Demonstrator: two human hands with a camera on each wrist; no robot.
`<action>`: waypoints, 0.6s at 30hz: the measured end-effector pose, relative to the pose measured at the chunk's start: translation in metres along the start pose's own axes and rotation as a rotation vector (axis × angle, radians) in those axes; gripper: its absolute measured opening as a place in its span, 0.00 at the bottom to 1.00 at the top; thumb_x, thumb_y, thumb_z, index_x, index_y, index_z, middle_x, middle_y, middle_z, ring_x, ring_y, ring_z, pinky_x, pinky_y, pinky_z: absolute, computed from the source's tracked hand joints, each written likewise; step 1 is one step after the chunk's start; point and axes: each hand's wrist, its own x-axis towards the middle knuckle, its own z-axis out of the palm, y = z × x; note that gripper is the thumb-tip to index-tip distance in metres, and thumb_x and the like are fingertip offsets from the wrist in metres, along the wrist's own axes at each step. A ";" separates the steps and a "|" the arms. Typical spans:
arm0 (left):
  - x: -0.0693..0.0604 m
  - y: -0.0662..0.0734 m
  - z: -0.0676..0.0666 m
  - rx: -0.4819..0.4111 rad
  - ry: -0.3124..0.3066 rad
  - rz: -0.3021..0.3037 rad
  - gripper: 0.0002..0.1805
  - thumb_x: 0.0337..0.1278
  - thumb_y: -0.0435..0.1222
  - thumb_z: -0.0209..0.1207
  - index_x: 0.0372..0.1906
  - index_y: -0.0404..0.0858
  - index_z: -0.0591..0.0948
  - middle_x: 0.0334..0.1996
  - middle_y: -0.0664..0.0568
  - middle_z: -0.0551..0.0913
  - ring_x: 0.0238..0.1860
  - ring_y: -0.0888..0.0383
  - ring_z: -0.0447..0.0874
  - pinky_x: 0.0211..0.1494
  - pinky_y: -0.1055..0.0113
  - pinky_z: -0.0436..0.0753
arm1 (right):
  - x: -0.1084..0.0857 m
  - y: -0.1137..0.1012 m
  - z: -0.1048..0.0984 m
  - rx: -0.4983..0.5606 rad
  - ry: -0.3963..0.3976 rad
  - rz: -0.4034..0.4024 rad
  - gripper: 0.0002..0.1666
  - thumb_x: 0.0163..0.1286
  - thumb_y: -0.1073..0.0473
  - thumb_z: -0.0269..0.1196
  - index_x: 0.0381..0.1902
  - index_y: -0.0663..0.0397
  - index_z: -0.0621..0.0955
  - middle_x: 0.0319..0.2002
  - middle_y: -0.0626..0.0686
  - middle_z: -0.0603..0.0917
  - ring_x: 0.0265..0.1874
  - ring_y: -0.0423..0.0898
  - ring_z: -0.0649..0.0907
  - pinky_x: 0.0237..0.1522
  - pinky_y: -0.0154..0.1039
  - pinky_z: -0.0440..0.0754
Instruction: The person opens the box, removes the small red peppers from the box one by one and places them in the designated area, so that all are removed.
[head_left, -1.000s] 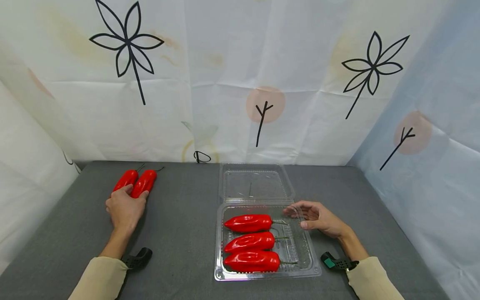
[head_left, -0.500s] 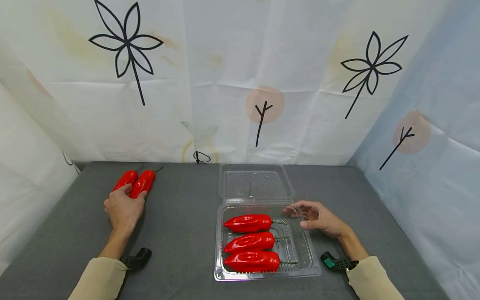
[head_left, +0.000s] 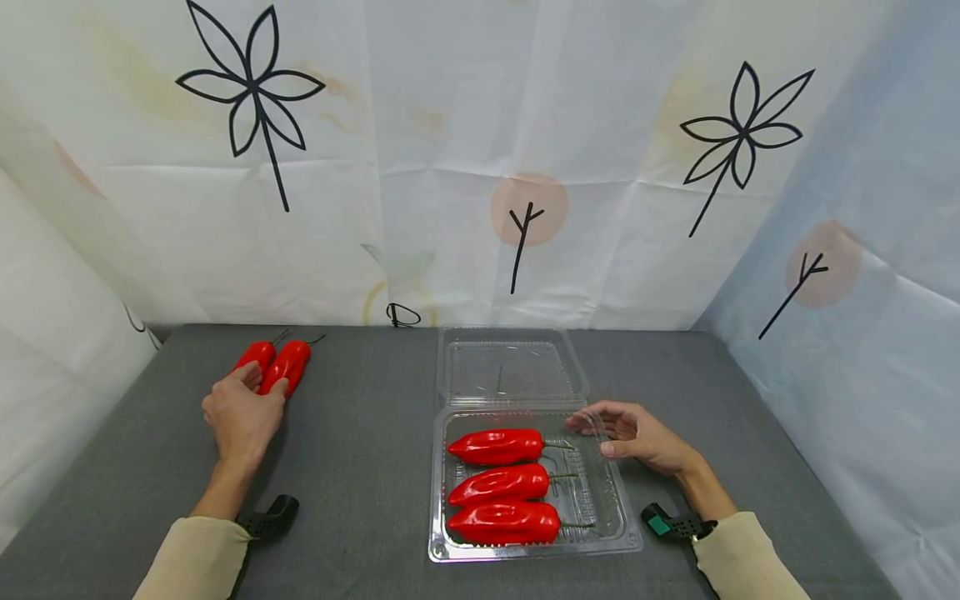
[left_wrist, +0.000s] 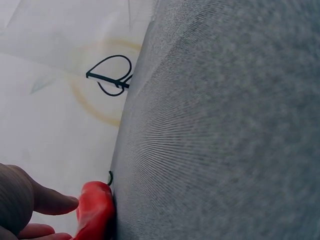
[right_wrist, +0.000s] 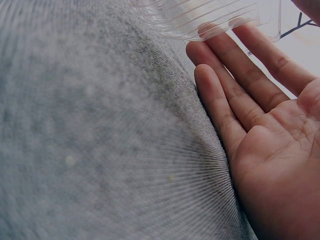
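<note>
Pepper (head_left: 288, 365) at left hand (head_left: 243, 410), digits parted, hold unclear, slants away rightward, stem (head_left: 317, 339) farthest; right hand (head_left: 637, 437) relaxed, empty.

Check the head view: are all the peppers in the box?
No: two peppers are at the left hand, away from the box.

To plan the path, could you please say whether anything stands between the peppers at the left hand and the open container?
Nothing visible does; gray tabletop separates the two red peppers from the clear container, its lid folded back.
</note>
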 end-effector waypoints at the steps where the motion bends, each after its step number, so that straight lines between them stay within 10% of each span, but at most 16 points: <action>1: 0.000 0.000 0.000 -0.002 -0.001 0.000 0.25 0.62 0.33 0.62 0.60 0.21 0.77 0.51 0.25 0.82 0.52 0.32 0.83 0.62 0.37 0.69 | 0.000 0.000 0.000 0.000 0.001 0.001 0.28 0.69 0.79 0.57 0.66 0.80 0.67 0.65 0.70 0.75 0.66 0.57 0.76 0.65 0.45 0.74; 12: -0.008 0.023 -0.008 -0.086 -0.038 0.096 0.26 0.64 0.36 0.66 0.63 0.27 0.78 0.57 0.33 0.82 0.55 0.37 0.84 0.57 0.46 0.79 | 0.000 0.001 -0.001 -0.016 0.002 0.003 0.28 0.68 0.79 0.57 0.66 0.79 0.68 0.65 0.69 0.75 0.65 0.55 0.77 0.65 0.44 0.74; 18: -0.018 0.041 -0.009 -0.200 -0.061 0.174 0.26 0.59 0.36 0.70 0.61 0.30 0.81 0.54 0.40 0.85 0.54 0.42 0.86 0.56 0.72 0.80 | 0.000 0.001 -0.001 -0.025 0.002 0.001 0.28 0.68 0.79 0.57 0.66 0.79 0.68 0.65 0.70 0.75 0.65 0.55 0.77 0.65 0.43 0.74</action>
